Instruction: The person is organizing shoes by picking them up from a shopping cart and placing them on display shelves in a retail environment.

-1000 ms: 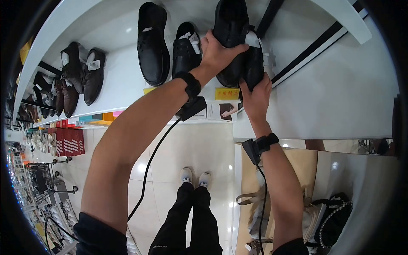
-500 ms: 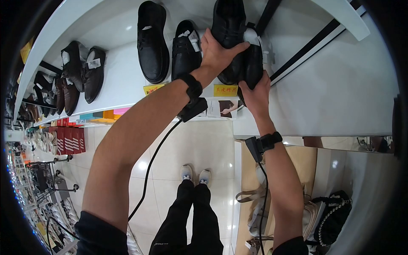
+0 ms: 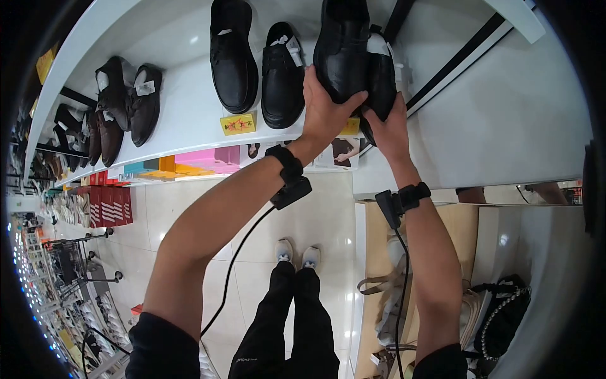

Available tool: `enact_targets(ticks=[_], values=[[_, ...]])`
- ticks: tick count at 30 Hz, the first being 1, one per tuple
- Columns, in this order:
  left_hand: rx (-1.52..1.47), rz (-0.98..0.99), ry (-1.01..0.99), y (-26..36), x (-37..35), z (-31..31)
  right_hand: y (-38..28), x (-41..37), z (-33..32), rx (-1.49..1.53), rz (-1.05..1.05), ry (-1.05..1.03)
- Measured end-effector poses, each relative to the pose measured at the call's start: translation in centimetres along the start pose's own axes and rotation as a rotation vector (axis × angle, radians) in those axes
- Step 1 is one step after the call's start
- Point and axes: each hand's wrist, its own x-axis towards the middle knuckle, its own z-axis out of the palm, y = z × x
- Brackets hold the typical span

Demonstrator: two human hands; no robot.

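Note:
My left hand (image 3: 327,115) grips the heel of a black leather shoe (image 3: 343,47) that lies on the white shelf (image 3: 183,95). Right beside it, my right hand (image 3: 390,123) holds the heel of its partner, a black shoe with a white insole (image 3: 381,72). The two shoes are pressed together side by side at the shelf's right end. Both wrists wear black bands with cables.
Two more black shoes (image 3: 233,54) (image 3: 281,72) stand to the left, with a yellow price tag (image 3: 238,124) in front. Farther left are darker pairs (image 3: 129,104). Below, handbags (image 3: 499,322) rest on a lower display. Racks (image 3: 69,265) fill the aisle at left.
Both hands have slid down toward the heels of the pair. The view has shifted, and the shelf edge now sits lower in the picture.

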Motion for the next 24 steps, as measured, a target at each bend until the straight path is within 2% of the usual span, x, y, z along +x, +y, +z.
enact_targets(ticks=[1, 7, 17, 20, 24], values=[[-0.082, -0.055, 0.003, 0.0, 0.1, 0.1, -0.1, -0.2, 0.0, 0.007, 0.007, 0.022], [-0.124, -0.080, 0.014, -0.4, 1.0, -0.1, -0.6, -1.7, 0.1, -0.018, -0.020, 0.091], [-0.131, -0.036, 0.051, -0.5, 0.6, -0.1, -0.4, -1.5, 0.5, 0.011, -0.064, 0.121], [-0.096, -0.082, 0.000, 0.5, 0.6, -0.4, -0.7, -1.4, 0.6, 0.001, -0.091, 0.144], [0.229, 0.123, 0.105, 1.1, 2.3, -0.4, -0.4, -1.4, 1.0, -0.036, -0.067, 0.144]])
